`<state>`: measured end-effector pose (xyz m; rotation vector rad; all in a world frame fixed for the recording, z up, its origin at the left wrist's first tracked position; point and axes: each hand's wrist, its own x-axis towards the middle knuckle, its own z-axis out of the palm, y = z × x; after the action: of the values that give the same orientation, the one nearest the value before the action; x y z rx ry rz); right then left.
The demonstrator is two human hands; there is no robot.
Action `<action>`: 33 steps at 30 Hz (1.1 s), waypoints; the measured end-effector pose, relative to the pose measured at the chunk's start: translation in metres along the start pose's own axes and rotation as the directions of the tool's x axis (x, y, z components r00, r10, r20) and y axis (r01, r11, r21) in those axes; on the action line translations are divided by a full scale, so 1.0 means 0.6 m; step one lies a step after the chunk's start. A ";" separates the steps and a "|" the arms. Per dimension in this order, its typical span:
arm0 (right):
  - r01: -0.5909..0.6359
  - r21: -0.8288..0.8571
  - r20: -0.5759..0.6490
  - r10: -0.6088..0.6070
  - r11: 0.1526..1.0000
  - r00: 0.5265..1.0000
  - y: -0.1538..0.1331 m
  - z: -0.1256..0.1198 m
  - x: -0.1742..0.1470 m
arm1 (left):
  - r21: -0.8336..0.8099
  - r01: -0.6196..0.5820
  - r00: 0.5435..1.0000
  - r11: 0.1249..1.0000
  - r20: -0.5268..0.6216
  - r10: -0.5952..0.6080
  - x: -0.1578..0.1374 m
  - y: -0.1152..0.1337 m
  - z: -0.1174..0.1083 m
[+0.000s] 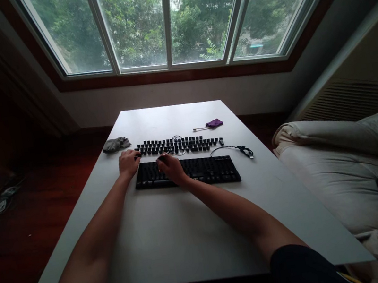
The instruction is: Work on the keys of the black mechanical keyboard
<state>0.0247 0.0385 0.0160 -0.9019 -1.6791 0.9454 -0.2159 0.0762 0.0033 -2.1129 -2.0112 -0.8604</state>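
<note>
Black keyboard (211,168), white table (179,238), purple cloth (214,123)

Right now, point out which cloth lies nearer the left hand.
The grey cloth, crumpled just beyond the left hand; the purple cloth lies farther off, to the right.

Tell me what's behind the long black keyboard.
Beyond the keyboard are rows of small black keycaps, a thin black cable and, farther back, crumpled grey cloth and small purple cloth. The left hand and right hand cover whatever lies directly under them.
</note>
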 end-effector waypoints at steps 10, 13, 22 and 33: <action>0.065 -0.156 -0.046 -0.073 0.986 0.996 -0.005 -0.136 -0.155 | 0.032 -0.110 0.993 0.993 0.053 0.108 0.015 -0.026 0.022; 0.050 -0.168 -0.101 -0.068 0.985 0.993 -0.001 -0.151 -0.150 | 0.015 -0.129 0.989 0.992 0.073 0.127 0.016 -0.032 0.022; 0.027 -0.211 -0.085 -0.046 0.977 0.995 0.014 -0.157 -0.143 | 0.002 -0.125 0.992 0.992 0.015 0.125 0.000 -0.030 0.028; -0.005 -0.201 -0.072 -0.010 0.979 0.997 0.025 -0.162 -0.141 | -0.128 -0.027 0.986 0.991 -0.166 0.006 -0.016 -0.017 0.033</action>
<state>0.1412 -0.0132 -0.0076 -1.0553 -1.7348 0.7405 -0.2187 0.0775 -0.0205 -2.0419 -1.9006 -1.1523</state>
